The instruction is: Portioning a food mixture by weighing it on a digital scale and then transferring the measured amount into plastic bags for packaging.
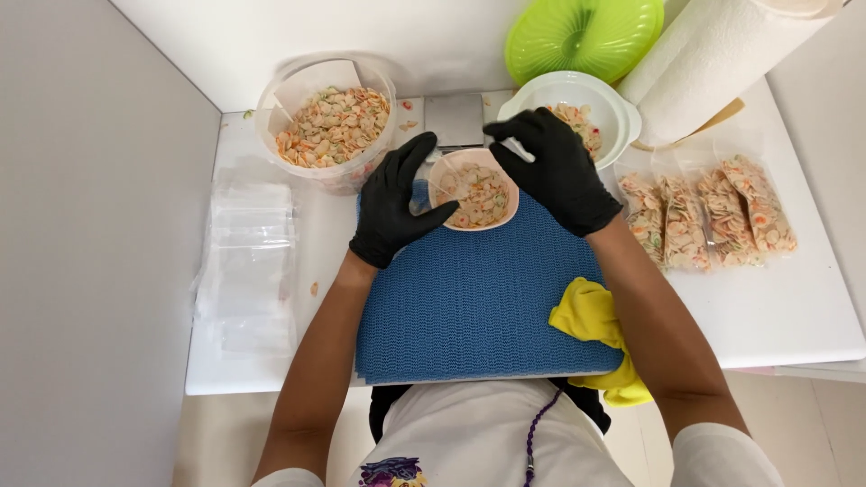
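Both my hands wear black gloves. My left hand [394,203] cups the left side of a small pink bowl [475,191] filled with pale, orange-flecked shell-shaped pieces. My right hand [557,171] rests against the bowl's right rim, fingers spread toward its far edge. The bowl sits at the far end of a blue textured mat [478,307]. Whether the bowl is lifted or resting I cannot tell.
A large clear tub [331,126] of the same pieces stands at back left, a white bowl [613,106] and green lid [582,36] at back right beside a paper towel roll [722,54]. Several filled bags [708,221] lie at right, empty clear bags [245,261] at left, a yellow cloth [591,316] near me.
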